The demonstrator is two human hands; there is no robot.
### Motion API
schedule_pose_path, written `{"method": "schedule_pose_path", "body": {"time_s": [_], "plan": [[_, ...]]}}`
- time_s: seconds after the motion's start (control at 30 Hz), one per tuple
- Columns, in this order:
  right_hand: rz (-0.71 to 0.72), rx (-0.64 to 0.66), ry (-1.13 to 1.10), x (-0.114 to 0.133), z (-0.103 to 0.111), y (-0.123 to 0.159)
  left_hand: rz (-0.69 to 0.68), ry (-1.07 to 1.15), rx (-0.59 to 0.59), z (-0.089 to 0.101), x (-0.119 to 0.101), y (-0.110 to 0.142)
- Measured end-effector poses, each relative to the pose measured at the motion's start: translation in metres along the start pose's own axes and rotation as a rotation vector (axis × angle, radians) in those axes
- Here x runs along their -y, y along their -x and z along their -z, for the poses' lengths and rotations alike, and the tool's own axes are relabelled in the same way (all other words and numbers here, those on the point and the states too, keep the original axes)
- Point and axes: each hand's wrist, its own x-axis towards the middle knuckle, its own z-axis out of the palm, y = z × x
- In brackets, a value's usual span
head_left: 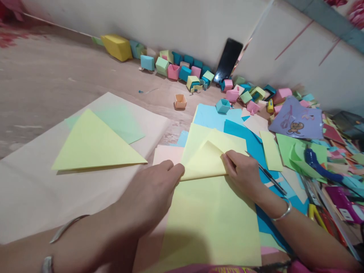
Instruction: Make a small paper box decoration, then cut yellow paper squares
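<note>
Between my two hands a yellow sheet of paper (203, 163) is folded over, its upper part rising to a point. My left hand (155, 185) pinches the fold's left corner, thumb and fingers pressed together. At the right end, my right hand (243, 168) grips the paper's edge between thumb and fingers. Beneath the folded piece lies a larger flat yellow sheet (213, 223). A folded yellow paper triangle (96, 148) rests to the left, partly over a pale green sheet (122, 121) on a big whitish sheet (25, 193).
Small coloured paper boxes (162, 66) line the wall, where a phone (228, 60) leans. A small orange paper box (180, 101) stands ahead. Blue sheets (241, 131), a pen (271, 178), yellow-handled scissors (317, 216), a purple pouch (297, 119) and paper scraps crowd the right side.
</note>
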Motion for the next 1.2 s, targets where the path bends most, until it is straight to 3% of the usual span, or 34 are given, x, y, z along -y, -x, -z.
{"method": "schedule_pose_path", "body": {"time_s": [0.5,0.67,0.87,1.2], "plan": [[0.071,-0.113,0.196,0.002,-0.005,0.001,-0.001,-0.024,0.012,-0.003,0.001,0.000],[0.052,-0.070,0.177,0.001,-0.004,-0.001,-0.025,-0.036,-0.021,-0.005,0.001,0.001],[-0.066,0.070,-0.082,-0.008,0.000,-0.006,-0.030,-0.039,-0.023,-0.006,0.001,0.000],[-0.058,0.021,0.003,-0.015,-0.005,-0.003,-0.021,-0.005,0.020,-0.002,-0.001,0.001]]}}
